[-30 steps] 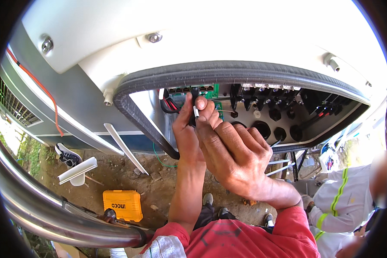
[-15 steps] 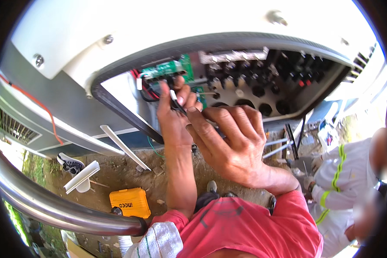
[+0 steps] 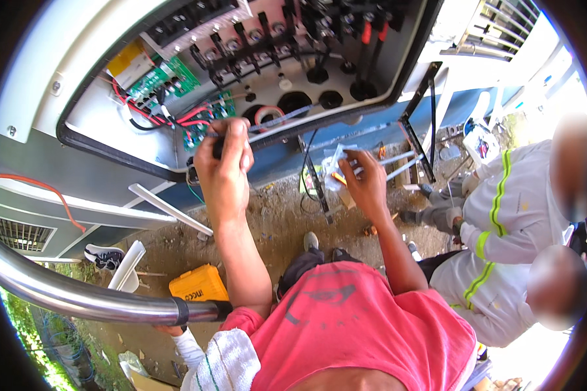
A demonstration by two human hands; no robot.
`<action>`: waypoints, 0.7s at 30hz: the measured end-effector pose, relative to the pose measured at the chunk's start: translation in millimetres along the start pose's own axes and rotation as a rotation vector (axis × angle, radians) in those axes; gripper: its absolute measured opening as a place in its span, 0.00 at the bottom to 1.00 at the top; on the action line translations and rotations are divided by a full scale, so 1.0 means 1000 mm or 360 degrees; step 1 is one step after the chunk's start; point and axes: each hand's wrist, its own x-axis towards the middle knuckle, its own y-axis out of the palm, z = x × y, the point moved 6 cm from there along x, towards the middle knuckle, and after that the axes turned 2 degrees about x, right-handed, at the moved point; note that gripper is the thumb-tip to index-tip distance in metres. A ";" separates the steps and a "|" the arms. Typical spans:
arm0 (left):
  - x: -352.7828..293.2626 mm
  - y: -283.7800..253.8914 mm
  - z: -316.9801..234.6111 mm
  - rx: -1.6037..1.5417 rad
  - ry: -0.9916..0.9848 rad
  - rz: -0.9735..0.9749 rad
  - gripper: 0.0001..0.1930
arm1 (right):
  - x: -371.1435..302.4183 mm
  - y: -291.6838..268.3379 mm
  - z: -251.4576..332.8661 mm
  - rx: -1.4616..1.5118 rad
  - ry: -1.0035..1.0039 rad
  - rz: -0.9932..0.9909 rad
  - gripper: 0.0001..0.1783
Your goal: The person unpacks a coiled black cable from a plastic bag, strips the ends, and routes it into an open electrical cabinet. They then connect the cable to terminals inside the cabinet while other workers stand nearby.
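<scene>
My left hand point(image 3: 225, 163) is closed at the lower lip of an open electrical box point(image 3: 166, 168). In its fist is what looks like a screwdriver point(image 3: 282, 120), with a dark handle and a thin pale shaft pointing right. Green circuit boards point(image 3: 166, 78) with red and black wires point(image 3: 169, 119) sit just beyond this hand. A pinkish ring point(image 3: 267, 116), like a tape roll, lies on the box floor. To the right, outside the box, my right hand point(image 3: 366, 186) pinches a clear plastic bag point(image 3: 336, 171); its contents are hard to make out.
Terminal bolts point(image 3: 241, 42) and round cable holes line the box. A steel rail point(image 3: 91, 296) crosses at left, above a yellow case point(image 3: 199, 283) on the ground. A black metal bracket point(image 3: 419, 124) stands at right. Two people in grey sleeves with yellow stripes point(image 3: 502, 189) are nearby.
My view has shifted, so more of the box shows. My right hand has left the wires and moved right and down to the plastic bag. My left hand has drawn back from the circuit boards.
</scene>
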 end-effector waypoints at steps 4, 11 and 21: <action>0.002 0.009 0.000 0.0130 0.0038 -0.0150 0.12 | 0.026 0.033 -0.037 0.0288 0.0032 0.0128 0.25; -0.047 -0.002 -0.005 0.0425 0.0028 -0.0088 0.18 | 0.070 0.097 -0.067 0.0762 0.0091 0.0260 0.31; -0.094 0.000 0.132 0.1047 -0.0339 0.0129 0.22 | 0.041 0.106 -0.087 0.1107 0.0271 0.0347 0.22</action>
